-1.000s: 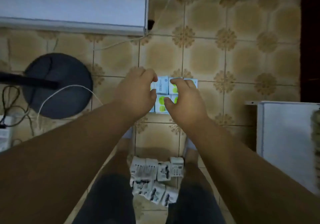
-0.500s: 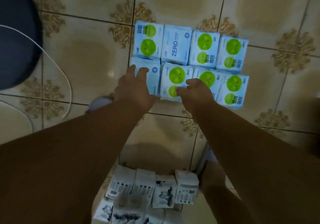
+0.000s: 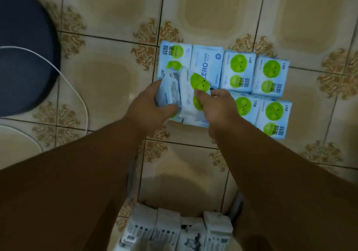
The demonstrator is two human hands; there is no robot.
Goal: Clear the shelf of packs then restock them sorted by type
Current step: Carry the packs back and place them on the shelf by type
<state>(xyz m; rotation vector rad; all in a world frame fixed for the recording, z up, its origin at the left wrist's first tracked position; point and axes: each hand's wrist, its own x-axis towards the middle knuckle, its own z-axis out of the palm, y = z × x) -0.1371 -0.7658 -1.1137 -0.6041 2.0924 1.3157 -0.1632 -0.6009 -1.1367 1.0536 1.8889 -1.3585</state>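
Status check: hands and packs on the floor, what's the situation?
Left hand grips a blue pack; right hand grips a green-dot pack. Six packs lie flat on floor. Nothing in the way.

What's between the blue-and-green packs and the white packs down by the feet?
In the head view, only bare floor tiles separate the blue-and-green packs from the white packs; both forearms cross above.

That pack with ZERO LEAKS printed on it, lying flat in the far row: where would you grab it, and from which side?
Probably by its far short edge, coming from above. The ZERO LEAKS pack lies flat on the tiled floor, green-dot packs are snug against both long sides, and the packs in the person's hands cover its near end. Only that far edge looks free for fingers to pinch.
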